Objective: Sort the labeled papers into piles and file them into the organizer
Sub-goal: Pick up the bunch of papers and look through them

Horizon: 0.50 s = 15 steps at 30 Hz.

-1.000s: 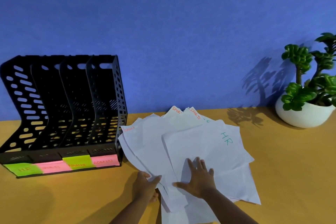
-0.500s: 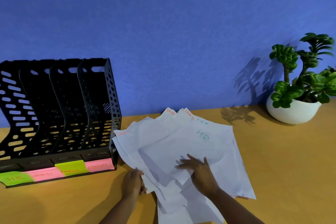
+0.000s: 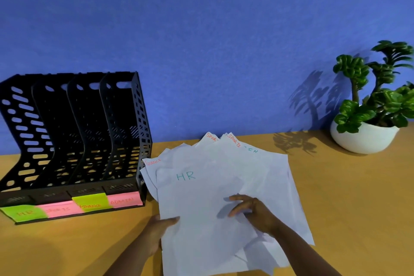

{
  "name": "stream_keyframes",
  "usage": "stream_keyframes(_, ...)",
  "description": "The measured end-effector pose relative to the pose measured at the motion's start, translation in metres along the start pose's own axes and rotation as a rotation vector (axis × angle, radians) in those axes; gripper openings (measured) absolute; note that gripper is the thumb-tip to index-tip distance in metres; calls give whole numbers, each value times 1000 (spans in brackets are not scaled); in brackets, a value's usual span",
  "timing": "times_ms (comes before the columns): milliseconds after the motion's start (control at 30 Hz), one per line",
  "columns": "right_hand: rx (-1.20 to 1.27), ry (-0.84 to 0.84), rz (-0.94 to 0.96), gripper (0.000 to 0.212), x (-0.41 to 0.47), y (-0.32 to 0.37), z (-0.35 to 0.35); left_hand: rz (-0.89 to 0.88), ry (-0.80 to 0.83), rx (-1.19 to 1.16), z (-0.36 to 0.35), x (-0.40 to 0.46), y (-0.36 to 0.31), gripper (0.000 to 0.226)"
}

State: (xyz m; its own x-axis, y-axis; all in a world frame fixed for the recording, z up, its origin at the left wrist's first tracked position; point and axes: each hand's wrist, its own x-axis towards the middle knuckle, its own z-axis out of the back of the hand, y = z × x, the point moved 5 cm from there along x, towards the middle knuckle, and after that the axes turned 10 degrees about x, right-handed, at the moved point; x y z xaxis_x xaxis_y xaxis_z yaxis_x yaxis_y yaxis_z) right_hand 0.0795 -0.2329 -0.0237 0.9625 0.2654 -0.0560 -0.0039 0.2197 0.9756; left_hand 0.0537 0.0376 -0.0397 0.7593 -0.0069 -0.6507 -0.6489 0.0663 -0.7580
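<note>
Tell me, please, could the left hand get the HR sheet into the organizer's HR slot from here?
Probably yes: the left hand already grips the HR sheet, and only bare table shows between it and the organizer, whose slots look empty.

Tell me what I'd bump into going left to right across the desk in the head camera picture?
Black organizer → left hand gripping the HR paper → right hand on the papers → potted plant.

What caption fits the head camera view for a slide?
Left hand pinches the HR sheet atop spread papers, right hand resting on it, beside the empty labeled organizer.
</note>
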Motion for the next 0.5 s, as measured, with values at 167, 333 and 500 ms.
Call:
stream_keyframes(167,-138,-796,-316,41,-17,-3,51,-12,-132,74,0,2,4,42)
stream_keyframes(333,208,-736,-534,53,-5,-8,54,-21,-183,92,0,6,7,42)
stream_keyframes(500,416,-706,-571,56,14,-7,49,-44,-176,114,1,6,9,44)
